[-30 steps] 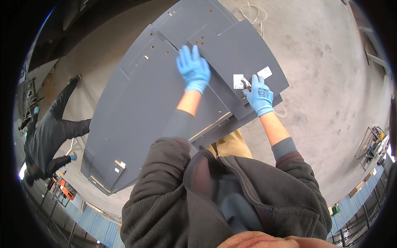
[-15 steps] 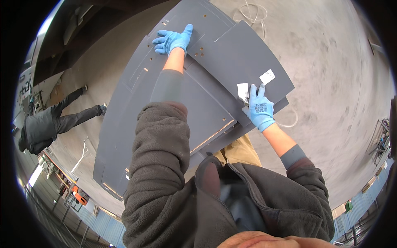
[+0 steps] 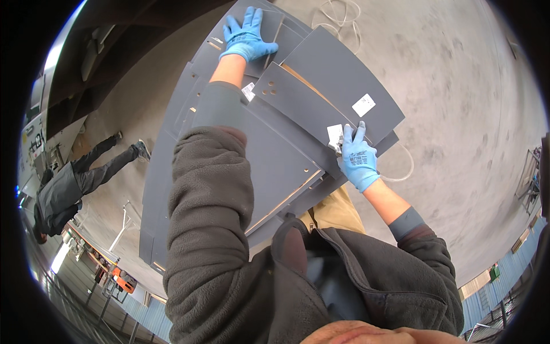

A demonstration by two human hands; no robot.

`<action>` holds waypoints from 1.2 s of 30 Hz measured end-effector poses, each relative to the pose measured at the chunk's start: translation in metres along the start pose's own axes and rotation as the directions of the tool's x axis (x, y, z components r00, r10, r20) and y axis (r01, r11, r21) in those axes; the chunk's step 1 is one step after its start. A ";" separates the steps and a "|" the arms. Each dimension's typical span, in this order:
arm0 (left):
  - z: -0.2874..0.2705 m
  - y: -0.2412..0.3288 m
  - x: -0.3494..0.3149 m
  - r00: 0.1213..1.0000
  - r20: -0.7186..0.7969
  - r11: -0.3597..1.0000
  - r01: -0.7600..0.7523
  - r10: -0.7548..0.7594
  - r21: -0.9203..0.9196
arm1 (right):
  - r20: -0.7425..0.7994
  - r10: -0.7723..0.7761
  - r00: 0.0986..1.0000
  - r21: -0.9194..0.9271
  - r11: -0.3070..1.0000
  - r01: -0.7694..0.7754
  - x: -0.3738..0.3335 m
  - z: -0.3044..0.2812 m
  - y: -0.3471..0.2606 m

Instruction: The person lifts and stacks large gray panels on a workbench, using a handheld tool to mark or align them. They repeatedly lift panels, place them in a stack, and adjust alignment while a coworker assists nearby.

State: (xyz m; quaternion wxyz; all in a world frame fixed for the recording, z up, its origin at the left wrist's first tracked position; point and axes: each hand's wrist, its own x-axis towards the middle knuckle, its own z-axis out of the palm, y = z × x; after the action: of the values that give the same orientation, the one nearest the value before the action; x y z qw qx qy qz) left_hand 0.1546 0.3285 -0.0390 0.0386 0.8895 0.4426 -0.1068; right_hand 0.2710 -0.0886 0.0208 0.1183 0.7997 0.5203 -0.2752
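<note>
Fingers (image 3: 248,20) of the left hand (image 3: 243,46) are spread wide, palm down, on a stack of grey panels (image 3: 263,152). Two fingertips of the right hand (image 3: 359,162) are held slightly apart over the near end of a narrow panel (image 3: 301,103); whether the metal piece (image 3: 338,149) beside its thumb is gripped cannot be told. Just left of those fingertips a white label (image 3: 334,133) is seen, and beyond them a white sticker (image 3: 363,105) on a wider panel (image 3: 349,66). Past the left fingers, to their right, a pale hose (image 3: 356,12) is coiled on the floor (image 3: 447,92).
</note>
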 end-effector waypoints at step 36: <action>0.040 -0.028 -0.034 0.966 -0.228 0.855 -0.220 0.123 -0.469 | -0.058 0.149 0.987 0.119 0.983 -0.141 0.066 -0.066 -0.016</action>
State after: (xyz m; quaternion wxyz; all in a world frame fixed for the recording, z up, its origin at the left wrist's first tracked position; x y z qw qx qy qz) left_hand 0.1065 0.3126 -0.0695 0.2302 0.8925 0.3754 0.0981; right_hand 0.2980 0.0000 0.0397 0.0747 0.8497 0.4476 -0.2686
